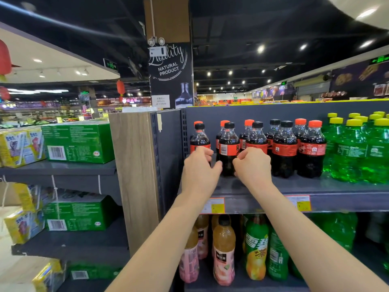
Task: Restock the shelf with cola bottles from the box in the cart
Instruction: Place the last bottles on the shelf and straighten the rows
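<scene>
Small cola bottles with red labels and black or red caps stand in rows on the top grey shelf (294,186). My left hand (200,171) is curled around the lower part of the leftmost black-capped cola bottle (200,138), thumb pointing right. My right hand (253,167) is closed around the bottom of another black-capped cola bottle (256,138). A third cola bottle (229,148) stands on the shelf between my two hands. Both held bottles are upright, and their bases are hidden behind my hands. The cart and its box are out of view.
Green soda bottles with yellow caps (355,152) fill the shelf to the right of the cola. Juice and tea bottles (224,251) stand on the shelf below. A wooden end panel (134,169) divides off the left shelves, which hold green cartons (77,142) and yellow drink packs (19,146).
</scene>
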Demonstrator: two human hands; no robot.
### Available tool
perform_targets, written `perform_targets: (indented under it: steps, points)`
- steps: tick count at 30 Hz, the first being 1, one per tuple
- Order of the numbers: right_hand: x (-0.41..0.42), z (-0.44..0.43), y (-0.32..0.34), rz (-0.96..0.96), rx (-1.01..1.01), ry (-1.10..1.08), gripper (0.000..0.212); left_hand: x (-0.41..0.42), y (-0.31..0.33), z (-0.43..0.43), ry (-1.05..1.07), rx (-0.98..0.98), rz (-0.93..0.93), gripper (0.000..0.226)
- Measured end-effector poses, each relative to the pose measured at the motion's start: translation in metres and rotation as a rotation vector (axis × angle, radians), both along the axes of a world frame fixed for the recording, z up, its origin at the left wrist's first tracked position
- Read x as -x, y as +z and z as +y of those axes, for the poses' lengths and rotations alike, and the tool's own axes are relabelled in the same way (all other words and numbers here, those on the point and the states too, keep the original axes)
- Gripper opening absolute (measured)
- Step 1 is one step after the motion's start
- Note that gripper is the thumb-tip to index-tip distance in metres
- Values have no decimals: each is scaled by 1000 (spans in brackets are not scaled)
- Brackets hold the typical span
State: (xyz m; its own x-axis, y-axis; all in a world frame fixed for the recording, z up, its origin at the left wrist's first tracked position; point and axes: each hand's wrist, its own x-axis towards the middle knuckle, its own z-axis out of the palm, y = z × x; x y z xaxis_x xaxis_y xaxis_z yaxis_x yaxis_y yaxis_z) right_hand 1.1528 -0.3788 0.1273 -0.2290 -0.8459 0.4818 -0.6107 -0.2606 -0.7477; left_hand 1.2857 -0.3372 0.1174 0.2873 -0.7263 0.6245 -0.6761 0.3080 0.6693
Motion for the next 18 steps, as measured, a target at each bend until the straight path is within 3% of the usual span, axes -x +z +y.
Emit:
perform_targets:
  steps: [6, 13, 18]
  points:
    - [6, -1, -9, 88, -23, 2, 25, 21, -8, -14, -49, -229, -103, 51]
    - [17, -8, -7, -67, -84, 125, 39, 22, 3, -26, -135, -259, 7, 45]
    - [19, -11, -9, -105, -45, 133, 30, 21, -1, -29, -155, -261, 19, 47]
